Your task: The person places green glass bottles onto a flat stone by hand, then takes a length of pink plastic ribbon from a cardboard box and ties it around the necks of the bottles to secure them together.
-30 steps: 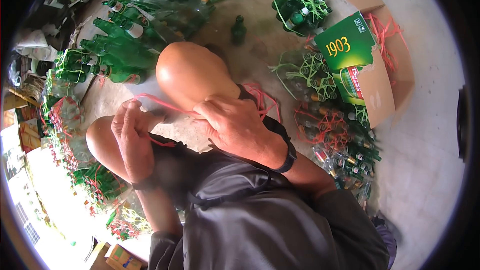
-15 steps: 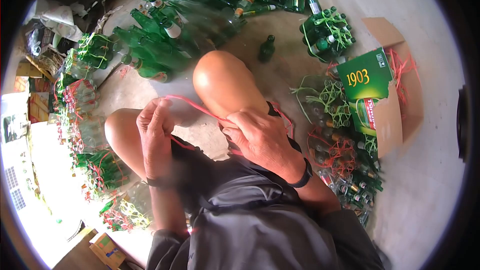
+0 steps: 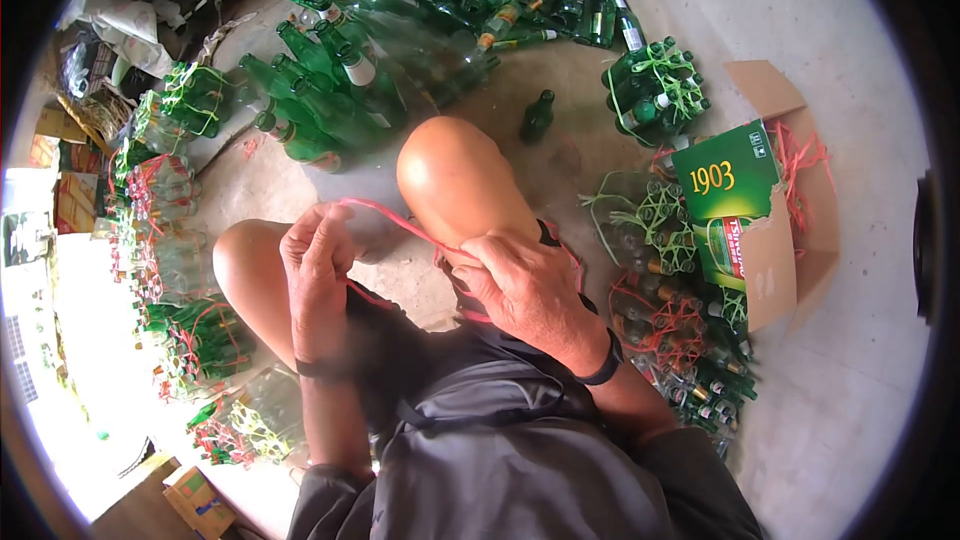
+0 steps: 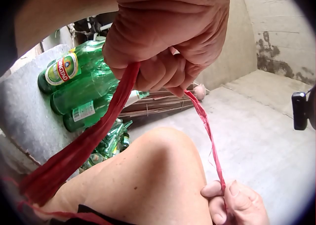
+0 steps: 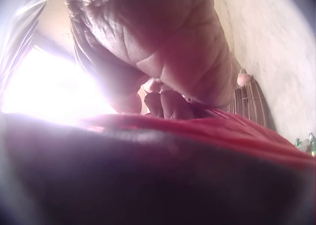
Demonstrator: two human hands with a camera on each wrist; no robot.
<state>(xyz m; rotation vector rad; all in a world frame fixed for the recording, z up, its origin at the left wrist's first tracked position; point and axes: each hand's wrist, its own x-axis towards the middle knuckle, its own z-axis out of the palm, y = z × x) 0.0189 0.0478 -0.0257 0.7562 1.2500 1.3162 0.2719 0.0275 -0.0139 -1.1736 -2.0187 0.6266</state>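
A red plastic twine (image 3: 395, 220) runs between my two hands above my knees. My left hand (image 3: 318, 250) pinches one stretch of it, and in the left wrist view a wide, flattened length (image 4: 94, 131) comes out below the curled fingers. My right hand (image 3: 525, 285) grips the twine at the other side, beside the bare knee (image 3: 460, 175). Its thumb and fingertips pinch a thin twisted part in the left wrist view. More red twine (image 5: 207, 128) crosses under the right palm in the right wrist view, where a dark blur covers the bottom.
Green bottles (image 3: 320, 90) stand in front, with more piled behind. A single bottle (image 3: 537, 118) stands apart. Bottle bundles tied with green twine (image 3: 660, 85) lie at right, near a torn green carton (image 3: 730, 200). More tied bundles (image 3: 165, 200) line the left side.
The head view has swung, so hands, knees and bottles sit farther right and lower in it. Both hands keep their hold on the twine, with about the same gap between them.
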